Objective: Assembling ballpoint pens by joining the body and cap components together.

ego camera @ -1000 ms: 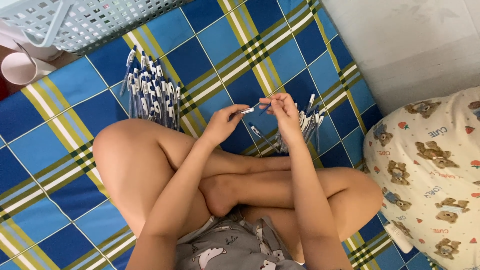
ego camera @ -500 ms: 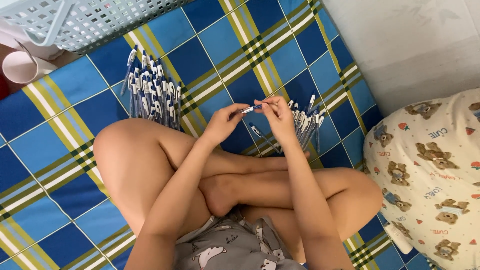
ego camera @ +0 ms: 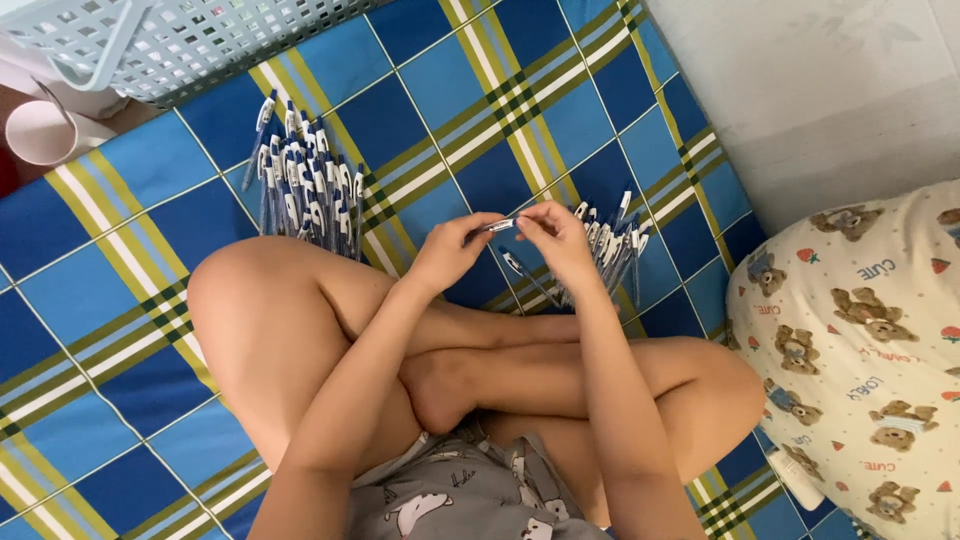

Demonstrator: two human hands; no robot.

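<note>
A single pen [ego camera: 500, 225] is pinched between both hands, held level just above the crossed legs: its near end is gripped by the fingertips of the left hand [ego camera: 452, 252], its far end by the fingertips of the right hand [ego camera: 556, 236], both grips closed on it. Under and just beyond the right hand, a loose heap of pens [ego camera: 605, 245] is spread on the blue and yellow checked blanket [ego camera: 470, 90]. Over to the left, by the raised knee, a second, tidier pile of pens [ego camera: 305, 185] is laid out, caps pointing mostly away. At the top left a white plastic basket [ego camera: 190, 40] is seen on the blanket's edge (what it holds cannot be made out through the lattice). A pale pink cup [ego camera: 40, 132] is glimpsed beside it. A bear-print pillow [ego camera: 860, 350] is lying at the right.
</note>
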